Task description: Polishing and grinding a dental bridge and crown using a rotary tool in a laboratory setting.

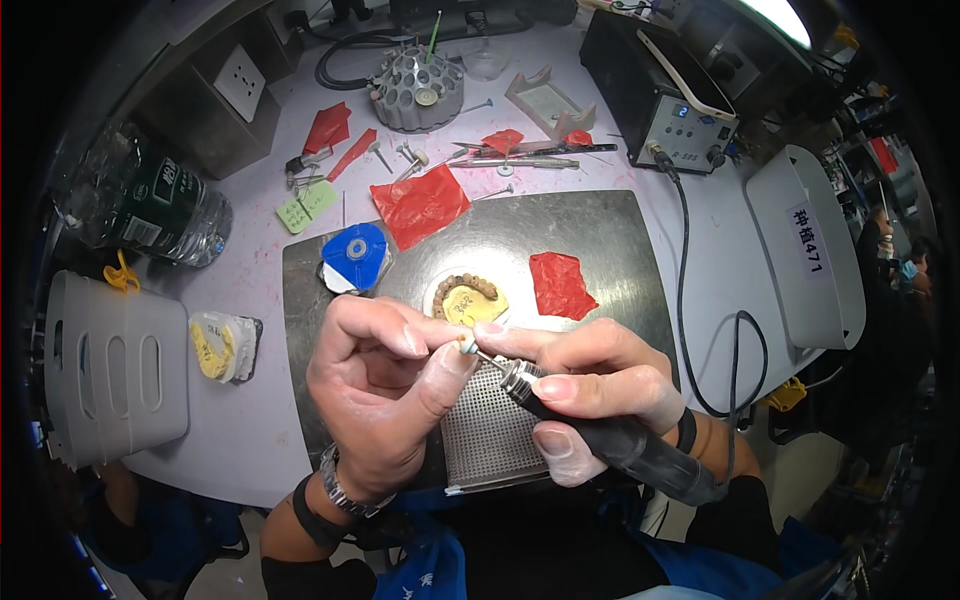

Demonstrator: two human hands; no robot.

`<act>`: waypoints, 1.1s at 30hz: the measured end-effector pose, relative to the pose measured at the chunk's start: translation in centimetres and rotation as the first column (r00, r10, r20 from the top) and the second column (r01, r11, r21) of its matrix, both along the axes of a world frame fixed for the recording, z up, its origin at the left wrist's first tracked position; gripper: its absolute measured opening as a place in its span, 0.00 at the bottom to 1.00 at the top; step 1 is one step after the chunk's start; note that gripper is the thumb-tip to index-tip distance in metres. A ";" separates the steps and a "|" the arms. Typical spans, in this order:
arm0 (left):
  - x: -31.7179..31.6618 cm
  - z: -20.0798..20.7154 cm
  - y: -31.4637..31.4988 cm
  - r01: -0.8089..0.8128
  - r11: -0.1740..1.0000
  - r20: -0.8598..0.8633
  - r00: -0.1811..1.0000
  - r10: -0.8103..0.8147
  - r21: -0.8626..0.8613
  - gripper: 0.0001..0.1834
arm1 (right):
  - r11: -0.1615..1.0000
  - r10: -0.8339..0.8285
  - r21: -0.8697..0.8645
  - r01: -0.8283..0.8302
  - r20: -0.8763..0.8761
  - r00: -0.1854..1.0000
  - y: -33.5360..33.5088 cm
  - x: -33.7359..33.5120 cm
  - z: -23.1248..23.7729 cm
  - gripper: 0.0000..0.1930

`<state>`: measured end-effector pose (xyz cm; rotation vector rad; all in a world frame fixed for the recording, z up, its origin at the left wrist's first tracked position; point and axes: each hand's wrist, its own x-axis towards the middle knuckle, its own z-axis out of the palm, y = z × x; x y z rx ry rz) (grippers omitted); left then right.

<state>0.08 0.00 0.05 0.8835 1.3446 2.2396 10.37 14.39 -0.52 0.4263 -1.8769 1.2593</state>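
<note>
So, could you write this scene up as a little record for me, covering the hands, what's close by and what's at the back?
Left hand: pinching a small pale piece
Right hand: gripping a black drill, tip at or very near that piece
Under the hands: perforated metal plate
Just beyond: yellow tooth model with brownish teeth
Right of model: red sheet
Back of table: grey tool stand; dark control box

The place looks like a dental laboratory, given the tooth-arch model (465,303) on the dark metal plate (610,225), the plaster cast (226,348) at left, the rotary handpiece (630,447) over the near perforated grille (488,435), the far bur stand (415,95) and the control box (668,125) at far right.
</note>
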 end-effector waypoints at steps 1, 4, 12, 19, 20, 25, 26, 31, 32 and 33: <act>0.0 0.0 -0.1 0.001 1.000 -0.002 1.000 -0.001 -0.003 0.13 | 0.999 0.002 -0.040 -0.003 -0.007 1.000 0.0 0.0 -0.2 0.14; 0.1 0.2 0.2 0.016 1.000 0.027 1.000 -0.016 0.004 0.13 | 0.994 -0.015 -0.105 0.013 -0.023 1.000 -0.2 0.2 -0.6 0.19; 0.0 0.2 0.2 0.082 0.997 0.049 0.995 -0.082 0.006 0.11 | 0.999 0.018 -0.034 -0.019 -0.048 0.999 0.1 0.5 -0.4 0.22; 0.2 0.7 0.1 0.096 0.989 0.142 0.987 -0.080 -0.111 0.11 | 1.000 -0.014 -0.001 0.014 0.014 1.000 0.2 0.5 -0.2 0.23; 0.1 0.6 0.1 0.106 0.988 0.141 0.986 -0.090 -0.114 0.11 | 1.000 -0.013 -0.010 0.013 0.017 1.000 0.1 0.5 -0.2 0.23; -0.4 -0.2 0.3 0.127 0.991 0.129 0.984 -0.121 -0.036 0.10 | 0.999 -0.043 0.029 0.043 -0.016 0.999 -0.1 0.4 -0.1 0.23; -0.4 -0.2 0.3 0.115 0.992 0.099 0.989 -0.111 -0.041 0.10 | 0.998 -0.056 0.028 0.057 -0.027 0.998 -0.2 0.3 0.0 0.24; -0.3 -0.1 0.3 0.144 0.990 0.220 0.965 -0.142 0.005 0.10 | 0.999 -0.039 0.016 0.040 -0.025 0.999 -0.1 0.1 -0.2 0.24; -0.2 -0.1 0.3 0.152 0.988 0.276 0.950 -0.148 0.007 0.10 | 0.999 -0.038 -0.001 0.038 -0.028 0.999 -0.1 0.1 -0.3 0.24; -0.2 -0.1 0.3 0.151 0.989 0.275 0.950 -0.146 0.006 0.10 | 0.999 -0.037 -0.002 0.037 -0.029 0.999 0.0 0.2 -0.4 0.24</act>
